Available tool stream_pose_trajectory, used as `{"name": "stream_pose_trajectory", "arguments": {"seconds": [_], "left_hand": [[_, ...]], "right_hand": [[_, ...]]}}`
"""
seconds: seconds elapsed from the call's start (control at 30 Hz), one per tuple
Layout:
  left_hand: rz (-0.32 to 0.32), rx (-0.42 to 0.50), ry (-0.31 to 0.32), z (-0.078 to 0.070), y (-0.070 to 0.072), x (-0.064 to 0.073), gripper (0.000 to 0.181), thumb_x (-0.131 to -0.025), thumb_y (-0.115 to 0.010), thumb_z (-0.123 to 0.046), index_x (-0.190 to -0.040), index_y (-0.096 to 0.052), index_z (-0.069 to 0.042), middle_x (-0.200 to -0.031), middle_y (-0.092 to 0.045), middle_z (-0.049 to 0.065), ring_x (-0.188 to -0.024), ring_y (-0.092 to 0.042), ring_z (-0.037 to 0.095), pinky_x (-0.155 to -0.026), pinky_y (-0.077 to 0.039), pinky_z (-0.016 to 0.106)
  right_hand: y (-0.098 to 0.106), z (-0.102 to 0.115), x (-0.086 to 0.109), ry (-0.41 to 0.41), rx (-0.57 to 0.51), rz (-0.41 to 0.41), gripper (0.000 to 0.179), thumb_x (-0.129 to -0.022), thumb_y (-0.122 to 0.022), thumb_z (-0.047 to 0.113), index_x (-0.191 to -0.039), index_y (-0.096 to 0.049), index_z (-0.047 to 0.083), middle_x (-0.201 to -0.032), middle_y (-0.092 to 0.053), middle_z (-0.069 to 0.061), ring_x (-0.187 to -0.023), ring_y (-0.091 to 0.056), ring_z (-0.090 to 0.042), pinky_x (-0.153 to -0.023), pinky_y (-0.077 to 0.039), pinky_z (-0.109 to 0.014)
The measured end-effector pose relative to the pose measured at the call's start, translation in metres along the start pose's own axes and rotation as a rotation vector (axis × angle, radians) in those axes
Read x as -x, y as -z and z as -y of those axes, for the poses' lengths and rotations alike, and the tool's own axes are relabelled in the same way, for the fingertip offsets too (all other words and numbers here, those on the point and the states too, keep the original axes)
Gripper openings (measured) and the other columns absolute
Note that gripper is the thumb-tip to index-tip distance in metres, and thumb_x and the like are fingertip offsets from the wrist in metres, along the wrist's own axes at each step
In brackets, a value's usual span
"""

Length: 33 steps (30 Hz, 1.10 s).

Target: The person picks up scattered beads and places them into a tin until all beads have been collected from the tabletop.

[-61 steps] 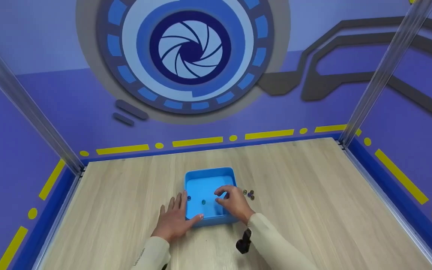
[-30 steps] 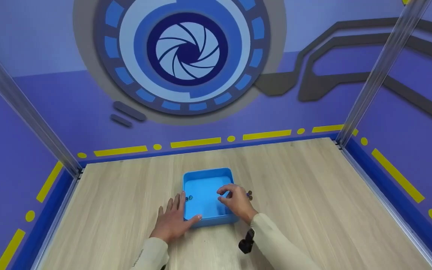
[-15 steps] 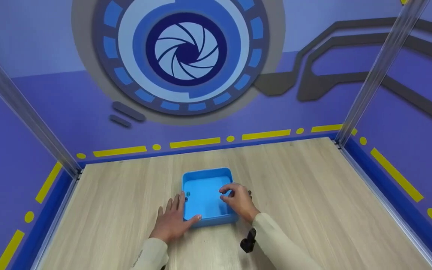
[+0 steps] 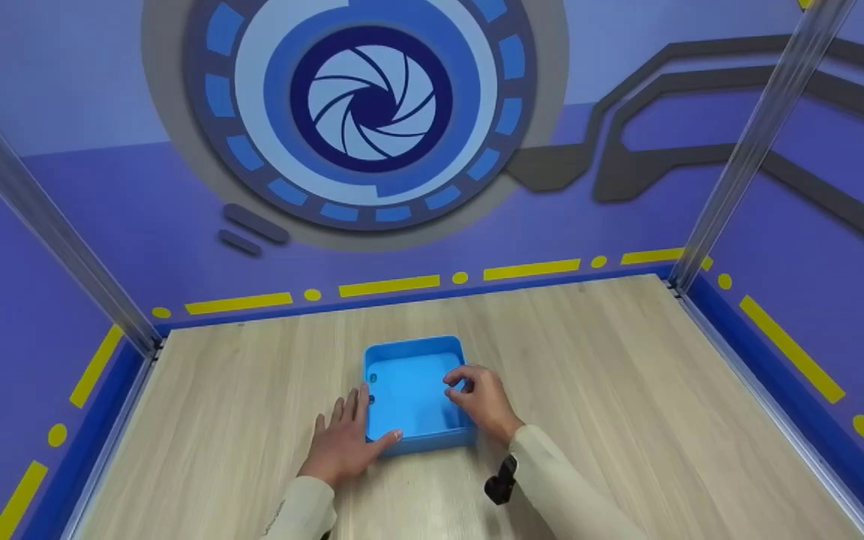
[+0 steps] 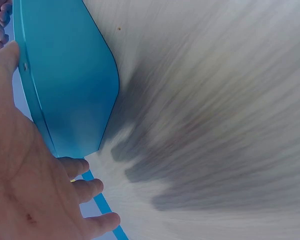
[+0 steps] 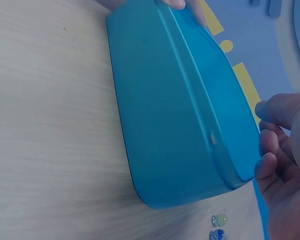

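A light blue plastic box [image 4: 415, 391] stands on the wooden table, with two small marbles [image 4: 372, 378] against its left inner wall. My left hand [image 4: 342, 448] rests at the box's front left corner, thumb on the front rim and straight fingers spread along the left side. Over the right rim hovers my right hand [image 4: 486, 397], its fingers loosely curled and a gap between thumb and index finger; nothing shows in that gap. In the right wrist view, a pale marble [image 6: 219, 220] and a blue marble [image 6: 217, 234] lie on the table outside the box; the right hand hides them from the head view.
The wooden table [image 4: 589, 360] extends to both sides and ends at a purple-blue printed back wall [image 4: 402, 259]. Metal posts [image 4: 732, 150] stand at the rear corners. A black device [image 4: 501, 481] is strapped at the right wrist.
Inside the box, the greenish marble has rolled left to the wall and then back along it. My right hand has drawn slightly right, covering the marbles outside. My left hand stays put.
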<state>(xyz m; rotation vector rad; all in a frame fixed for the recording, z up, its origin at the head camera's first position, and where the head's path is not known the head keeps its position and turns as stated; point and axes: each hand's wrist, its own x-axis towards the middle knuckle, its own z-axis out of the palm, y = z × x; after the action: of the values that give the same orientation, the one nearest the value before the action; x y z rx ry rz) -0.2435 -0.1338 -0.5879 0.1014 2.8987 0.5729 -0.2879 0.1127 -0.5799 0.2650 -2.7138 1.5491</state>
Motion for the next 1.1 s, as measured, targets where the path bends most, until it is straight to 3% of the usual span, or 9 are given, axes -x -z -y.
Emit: {"name": "stream_pose_trajectory", "arguments": {"seconds": [0.2,0.47,0.73,1.1], "left_hand": [[0.005,-0.003,0.001,0.000,-0.001,-0.002,0.106,-0.081,-0.050,-0.077,-0.156,-0.012,-0.013,-0.160,-0.022,0.016,-0.147,-0.019,0.044,-0.112,-0.013,0.071],[0.004,-0.009,0.003,0.000,-0.001,-0.003,0.106,-0.081,-0.050,-0.077,-0.156,-0.012,-0.013,-0.161,-0.021,0.016,-0.147,-0.019,0.043,-0.112,-0.013,0.070],[0.009,-0.015,-0.010,0.001,0.001,-0.004,0.104,-0.082,-0.051,-0.075,-0.156,-0.013,-0.012,-0.160,-0.022,0.016,-0.147,-0.020,0.043,-0.111,-0.013,0.071],[0.022,0.003,-0.004,0.003,-0.001,-0.003,0.105,-0.082,-0.051,-0.075,-0.156,-0.011,-0.012,-0.161,-0.020,0.016,-0.147,-0.018,0.043,-0.112,-0.011,0.071]], "right_hand": [[0.002,-0.002,0.000,-0.005,-0.001,-0.008,0.012,-0.087,-0.071,0.011,-0.097,-0.071,0.018,-0.094,-0.066,0.001,-0.081,-0.055,-0.014,-0.071,-0.049,-0.020],[0.008,-0.005,0.001,0.023,0.007,-0.019,0.013,-0.088,-0.070,0.009,-0.101,-0.072,0.011,-0.096,-0.068,-0.002,-0.083,-0.056,-0.014,-0.073,-0.049,-0.022],[0.012,-0.006,0.001,-0.006,-0.016,-0.024,0.014,-0.089,-0.068,0.009,-0.099,-0.071,0.017,-0.097,-0.067,-0.001,-0.082,-0.055,-0.014,-0.072,-0.049,-0.021],[0.017,-0.013,0.001,-0.012,-0.006,-0.089,0.013,-0.089,-0.066,0.006,-0.099,-0.072,0.012,-0.096,-0.067,-0.002,-0.078,-0.056,-0.013,-0.069,-0.048,-0.021]]}}
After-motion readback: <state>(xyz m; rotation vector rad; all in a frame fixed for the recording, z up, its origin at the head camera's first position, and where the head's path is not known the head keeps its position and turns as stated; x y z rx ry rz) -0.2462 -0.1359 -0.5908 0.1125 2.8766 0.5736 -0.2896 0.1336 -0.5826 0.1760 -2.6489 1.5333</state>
